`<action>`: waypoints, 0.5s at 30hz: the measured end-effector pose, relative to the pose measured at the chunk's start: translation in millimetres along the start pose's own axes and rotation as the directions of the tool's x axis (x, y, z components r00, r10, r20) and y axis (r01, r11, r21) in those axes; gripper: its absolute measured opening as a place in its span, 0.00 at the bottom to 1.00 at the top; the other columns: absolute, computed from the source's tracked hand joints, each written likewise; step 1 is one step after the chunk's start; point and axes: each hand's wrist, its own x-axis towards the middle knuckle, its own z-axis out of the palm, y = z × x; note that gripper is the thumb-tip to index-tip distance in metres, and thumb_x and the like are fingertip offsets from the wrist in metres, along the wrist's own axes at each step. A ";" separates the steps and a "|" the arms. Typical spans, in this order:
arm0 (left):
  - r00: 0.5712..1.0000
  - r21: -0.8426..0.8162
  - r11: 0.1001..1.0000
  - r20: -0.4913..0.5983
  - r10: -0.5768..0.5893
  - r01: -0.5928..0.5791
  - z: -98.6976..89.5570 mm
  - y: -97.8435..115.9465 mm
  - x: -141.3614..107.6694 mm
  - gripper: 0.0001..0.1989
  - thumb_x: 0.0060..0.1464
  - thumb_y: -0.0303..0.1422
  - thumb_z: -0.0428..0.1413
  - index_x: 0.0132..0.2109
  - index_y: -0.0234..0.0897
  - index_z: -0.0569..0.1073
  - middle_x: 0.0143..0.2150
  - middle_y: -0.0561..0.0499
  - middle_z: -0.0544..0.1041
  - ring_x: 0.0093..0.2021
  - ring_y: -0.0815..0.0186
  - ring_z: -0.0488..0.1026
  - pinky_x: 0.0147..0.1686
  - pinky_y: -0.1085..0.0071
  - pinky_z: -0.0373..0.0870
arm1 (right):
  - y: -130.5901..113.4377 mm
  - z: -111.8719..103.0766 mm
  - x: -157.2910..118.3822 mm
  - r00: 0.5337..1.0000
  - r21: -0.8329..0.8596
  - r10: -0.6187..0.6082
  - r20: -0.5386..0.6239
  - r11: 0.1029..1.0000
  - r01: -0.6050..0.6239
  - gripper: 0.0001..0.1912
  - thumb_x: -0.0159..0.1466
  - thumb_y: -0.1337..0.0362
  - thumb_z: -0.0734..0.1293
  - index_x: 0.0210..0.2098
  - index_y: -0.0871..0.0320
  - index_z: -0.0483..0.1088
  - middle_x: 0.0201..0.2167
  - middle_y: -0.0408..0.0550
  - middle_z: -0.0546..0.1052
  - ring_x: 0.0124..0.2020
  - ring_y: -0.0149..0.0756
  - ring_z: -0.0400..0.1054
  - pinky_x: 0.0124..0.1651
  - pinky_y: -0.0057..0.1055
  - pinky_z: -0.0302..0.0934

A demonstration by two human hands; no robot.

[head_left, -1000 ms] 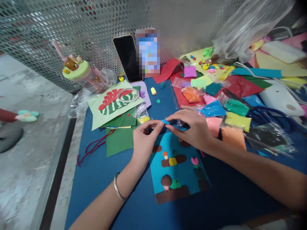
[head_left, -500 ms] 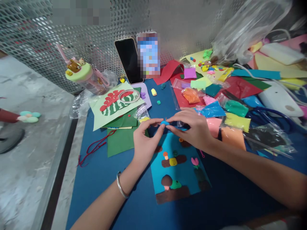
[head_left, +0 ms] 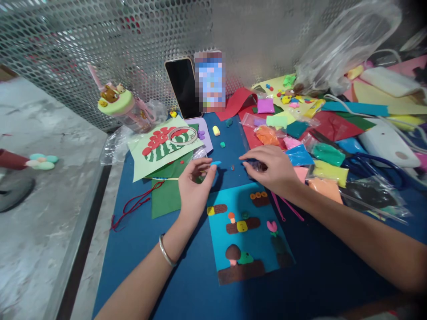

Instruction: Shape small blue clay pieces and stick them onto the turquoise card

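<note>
Now two hands: left hand (head_left: 193, 189) pinches one blue clay bit (head_left: 215, 163).

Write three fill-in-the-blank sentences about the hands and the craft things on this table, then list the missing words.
1. The left hand pinches a small piece of ____ clay between thumb and fingertips.
2. The roll of clear tape lies on the card with the red and ____ striped picture.
3. The wrist of the ____ hand wears a silver bangle.
4. The right hand rests beside the bags of coloured clay, above the turquoise card with ____ clay strips.

Missing words: blue; green; left; brown
</note>
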 end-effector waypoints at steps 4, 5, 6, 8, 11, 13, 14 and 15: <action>0.987 0.273 0.950 0.086 0.133 -0.152 -0.2 -1.4 -1.7 0.06 0.53 0.32 0.58 0.39 0.42 0.77 0.36 0.53 0.79 0.37 0.65 0.73 0.42 0.63 0.65 | 5.8 7.9 -2.5 0.987 -0.106 0.012 0.161 0.994 0.006 0.12 0.62 0.64 0.65 0.44 0.56 0.76 0.42 0.50 0.78 0.44 0.43 0.70 0.48 0.42 0.58; 0.980 0.368 0.910 0.118 0.158 -0.191 0.4 -1.1 -3.0 0.05 0.53 0.32 0.59 0.38 0.43 0.77 0.36 0.53 0.80 0.38 0.64 0.73 0.45 0.60 0.62 | 4.8 9.7 -2.9 0.982 -0.134 0.019 0.186 0.991 0.006 0.13 0.63 0.64 0.64 0.45 0.56 0.76 0.43 0.50 0.78 0.45 0.44 0.69 0.48 0.43 0.57; 0.973 0.448 0.866 0.153 0.171 -0.222 1.2 -0.9 -4.4 0.05 0.53 0.32 0.59 0.38 0.45 0.78 0.35 0.54 0.80 0.39 0.63 0.72 0.46 0.58 0.60 | 3.4 11.2 -3.0 0.978 -0.156 0.027 0.208 0.988 0.006 0.13 0.63 0.63 0.64 0.46 0.55 0.76 0.43 0.50 0.77 0.46 0.45 0.68 0.49 0.44 0.57; 0.959 0.548 0.791 0.221 0.176 -0.271 2.7 -1.7 -6.9 0.04 0.52 0.32 0.60 0.37 0.46 0.78 0.36 0.55 0.80 0.41 0.60 0.71 0.46 0.55 0.55 | 1.0 13.8 -2.4 0.969 -0.184 0.050 0.242 0.983 -0.005 0.14 0.63 0.62 0.65 0.46 0.55 0.76 0.43 0.50 0.77 0.46 0.47 0.67 0.49 0.45 0.56; 0.930 0.615 0.703 0.301 0.211 -0.358 4.0 -6.7 -8.5 0.03 0.53 0.34 0.60 0.36 0.46 0.78 0.39 0.55 0.81 0.45 0.56 0.69 0.43 0.56 0.54 | 1.5 17.2 -0.6 0.966 -0.170 0.078 0.248 0.985 -0.036 0.10 0.62 0.61 0.66 0.41 0.55 0.77 0.42 0.48 0.78 0.45 0.46 0.67 0.48 0.44 0.55; 0.909 0.648 0.638 0.327 0.258 -0.415 3.7 -10.9 -8.0 0.03 0.53 0.35 0.60 0.36 0.45 0.79 0.42 0.53 0.80 0.47 0.53 0.67 0.41 0.57 0.53 | 3.4 18.5 0.4 0.971 -0.131 0.082 0.225 0.990 -0.053 0.07 0.61 0.61 0.67 0.36 0.54 0.77 0.40 0.47 0.78 0.43 0.45 0.67 0.47 0.44 0.55; 0.901 0.660 0.614 0.330 0.281 -0.433 3.2 -12.5 -7.6 0.04 0.54 0.35 0.59 0.38 0.45 0.79 0.42 0.52 0.80 0.47 0.53 0.66 0.40 0.57 0.53 | 3.9 18.4 0.9 0.974 -0.103 0.082 0.210 0.993 -0.061 0.06 0.61 0.61 0.68 0.34 0.54 0.77 0.39 0.47 0.78 0.43 0.44 0.68 0.47 0.43 0.56; 0.895 0.665 0.600 0.326 0.304 -0.445 2.7 -13.4 -7.2 0.06 0.55 0.36 0.59 0.40 0.45 0.79 0.43 0.52 0.80 0.47 0.53 0.66 0.40 0.58 0.53 | 3.5 17.7 1.5 0.978 -0.068 0.079 0.195 0.995 -0.067 0.05 0.61 0.62 0.68 0.33 0.55 0.76 0.39 0.47 0.79 0.42 0.43 0.68 0.48 0.43 0.56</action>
